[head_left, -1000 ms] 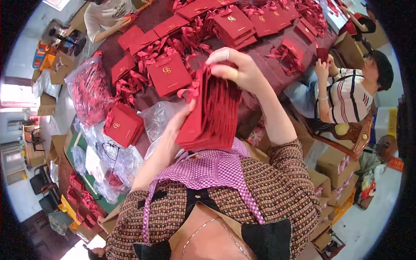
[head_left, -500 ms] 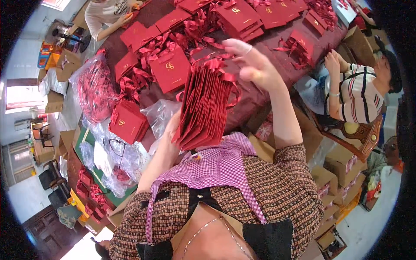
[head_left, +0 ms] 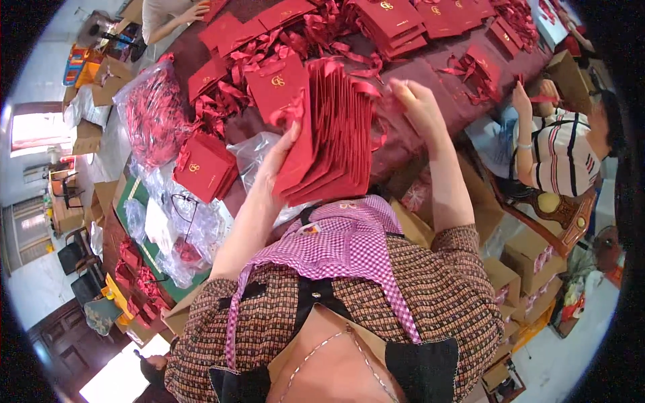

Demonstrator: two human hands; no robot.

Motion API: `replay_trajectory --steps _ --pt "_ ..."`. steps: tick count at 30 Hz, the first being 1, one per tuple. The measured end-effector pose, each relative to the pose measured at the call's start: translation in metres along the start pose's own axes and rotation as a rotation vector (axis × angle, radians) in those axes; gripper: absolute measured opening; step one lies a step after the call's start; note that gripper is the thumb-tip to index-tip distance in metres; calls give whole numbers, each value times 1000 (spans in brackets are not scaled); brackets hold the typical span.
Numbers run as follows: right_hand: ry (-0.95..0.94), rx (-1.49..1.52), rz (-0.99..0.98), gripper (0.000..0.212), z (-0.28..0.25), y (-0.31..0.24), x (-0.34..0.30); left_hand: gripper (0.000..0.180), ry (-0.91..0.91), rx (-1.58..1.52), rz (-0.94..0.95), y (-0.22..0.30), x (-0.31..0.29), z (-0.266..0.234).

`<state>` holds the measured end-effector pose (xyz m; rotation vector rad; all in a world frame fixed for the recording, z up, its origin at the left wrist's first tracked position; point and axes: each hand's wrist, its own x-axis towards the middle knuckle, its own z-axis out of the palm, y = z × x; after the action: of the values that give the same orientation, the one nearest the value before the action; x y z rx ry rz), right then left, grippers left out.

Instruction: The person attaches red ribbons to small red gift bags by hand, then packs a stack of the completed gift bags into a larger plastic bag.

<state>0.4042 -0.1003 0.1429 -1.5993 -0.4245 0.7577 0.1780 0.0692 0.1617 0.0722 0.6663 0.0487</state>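
A thick stack of red paper gift bags (head_left: 336, 141) stands fanned in front of my chest, with red ribbon handles along its top and right side. My left hand (head_left: 285, 148) grips the stack from its left side, thumb up along the outer bag. Just right of the stack, my right hand (head_left: 420, 107) is raised with its fingers curled together. Whatever those fingers pinch, if anything, is blurred. Near them a loose red ribbon (head_left: 366, 88) curls out from the bags.
More red gift bags (head_left: 205, 168) and tangled ribbons cover the dark red table (head_left: 420, 77). At left lies a clear plastic sack (head_left: 153, 117) of red ribbons. A co-worker in a striped top (head_left: 561, 151) sits at right, near cardboard boxes (head_left: 531, 255). Another person's arm (head_left: 178, 23) reaches in at top left.
The stack has risen and turned to face me more, and the left thumb now shows on it. My right hand has gone from spread fingers to curled ones, slightly lower.
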Motion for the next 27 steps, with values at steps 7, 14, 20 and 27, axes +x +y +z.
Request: replay_trajectory --steps 7,14,20,27 --pt "-596 599 216 76 26 31 -58 33 35 843 405 6 12 9" --pt "-301 693 399 54 47 26 -90 49 56 1218 631 -13 31 2" --pt "-202 470 108 50 23 15 -62 44 -230 1189 773 -28 59 20" --pt "199 -144 -557 33 -33 -16 -18 38 -746 1711 1235 2 79 96"
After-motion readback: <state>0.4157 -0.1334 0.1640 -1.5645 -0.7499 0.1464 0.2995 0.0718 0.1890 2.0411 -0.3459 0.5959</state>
